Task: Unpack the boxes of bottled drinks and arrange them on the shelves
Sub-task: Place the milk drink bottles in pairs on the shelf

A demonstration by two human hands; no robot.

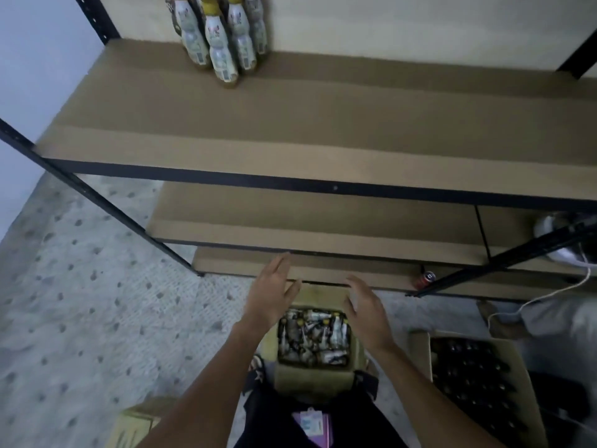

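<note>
An open cardboard box (pixel 315 381) stands on the floor at my feet, packed with several white-labelled bottles (pixel 313 334). My left hand (pixel 273 294) hovers above the box's left side, fingers straight and holding nothing. My right hand (pixel 366 307) hovers over its right side, also with relaxed fingers and nothing in it. Several matching bottles (pixel 223 37) with yellow caps stand grouped at the back of the upper shelf (pixel 323 124).
Black metal shelving with brown boards; lower shelves (pixel 316 221) below. A second open box of dark bottles (pixel 478 389) sits on the floor at right. A small can (pixel 426 279) stands on the lowest shelf. White cable (pixel 542 295) at right; another carton (pixel 135 421) bottom left.
</note>
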